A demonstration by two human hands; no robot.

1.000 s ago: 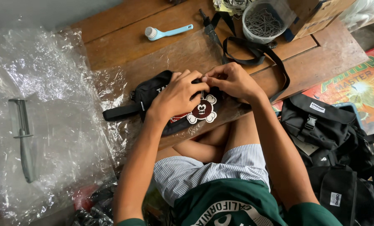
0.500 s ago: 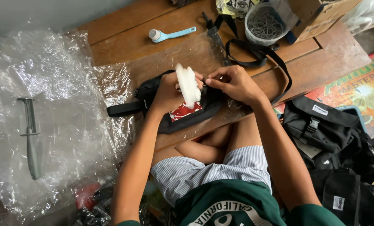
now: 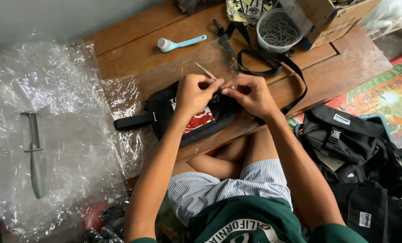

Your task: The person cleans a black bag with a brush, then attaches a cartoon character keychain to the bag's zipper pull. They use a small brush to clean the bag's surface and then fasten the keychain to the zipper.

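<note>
While both hands meet above the black waist bag (image 3: 189, 119), the pale flat tag that stood broadside between them half a second ago now shows edge-on as a thin sliver (image 3: 205, 70) angled up from the fingertips. A second ago the round brown-and-white patch on the bag's front lay uncovered; it is now hidden under the left hand (image 3: 196, 92). Judged from this, the small item has been lifted off the bag and is being worked in the fingers.

Left hand: closed in a narrow pinch on the sliver's lower end. Right hand (image 3: 250, 92): fingertips pinched narrow against the left; what they grip is too small to tell.

The bag lies on clear plastic sheeting (image 3: 52, 135) at the near edge of the wooden table (image 3: 345, 67), strap (image 3: 273, 67) trailing to the rear.

Count: one blue-handled brush (image 3: 178, 43), one clear tub of metal pieces (image 3: 277, 31), one cardboard box (image 3: 336, 18), one grey tool (image 3: 34, 153) on the plastic, at least two further black bags (image 3: 345, 135) at the right
</note>
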